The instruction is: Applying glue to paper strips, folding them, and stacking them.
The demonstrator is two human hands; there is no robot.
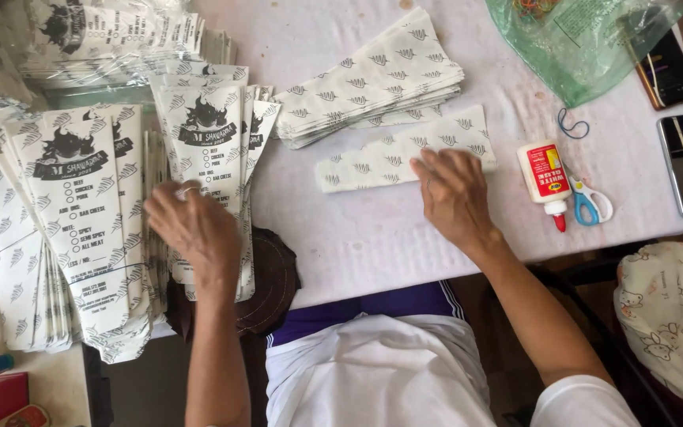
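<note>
Right hand [454,192] lies palm-down, fingers spread flat, pressing a white leaf-patterned paper strip [381,158] on the white table cover [373,237] — gripping nothing. Left hand [193,225], forearm reaching up from below, rests with loosely curled fingers on a fanned stack of white printed paper sleeves [215,134] — whether it pinches one I cannot tell.

A flat white paper sleeve [393,162] printed with small grey leaf marks lies lengthwise across the pale table, one end under the right hand's fingertips. A fanned pile of printed white paper bags [215,150], each bearing a black emblem and checklist, lies face up at the table's left edge, with the left hand resting on its lower part.
</note>
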